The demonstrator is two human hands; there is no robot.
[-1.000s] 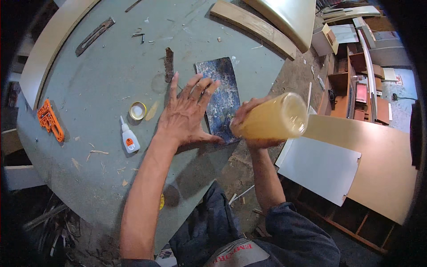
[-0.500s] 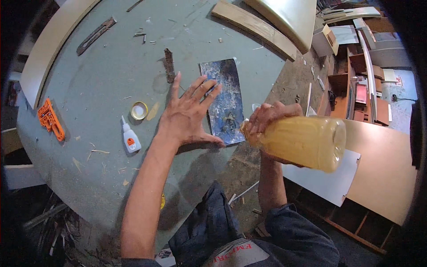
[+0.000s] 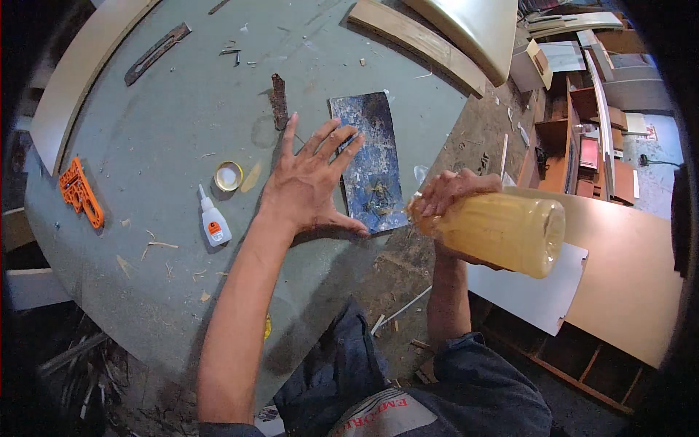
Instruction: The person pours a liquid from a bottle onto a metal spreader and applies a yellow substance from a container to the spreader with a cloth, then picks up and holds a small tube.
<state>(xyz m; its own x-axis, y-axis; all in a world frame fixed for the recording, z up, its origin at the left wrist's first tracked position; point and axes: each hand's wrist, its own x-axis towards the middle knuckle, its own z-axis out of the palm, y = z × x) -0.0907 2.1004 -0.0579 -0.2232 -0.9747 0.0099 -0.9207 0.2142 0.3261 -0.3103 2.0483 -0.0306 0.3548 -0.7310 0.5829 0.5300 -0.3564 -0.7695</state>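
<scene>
My left hand (image 3: 309,178) lies with spread fingers over the left edge of a worn blue-black rectangular sheet (image 3: 371,156) on the green-grey table. My right hand (image 3: 451,197) grips the neck end of a large clear plastic bottle (image 3: 510,229) of yellowish contents. The bottle is tipped, its base up to the right and its mouth toward the sheet's near right corner. Whether anything flows from the mouth cannot be made out. Left of my left hand are a small white glue bottle (image 3: 215,218) with an orange label and a round yellow-rimmed lid (image 3: 228,176).
An orange plastic tool (image 3: 81,193) lies at the table's left. A rusty metal strip (image 3: 279,102), another rusty piece (image 3: 157,54) and a curved wooden piece (image 3: 415,45) lie farther back. Boards (image 3: 619,277) and wooden furniture parts stand at the right, beyond the table edge.
My right hand and the bottle have shifted slightly right, their mouth end a little farther from the sheet. My left hand stays spread on the sheet's edge.
</scene>
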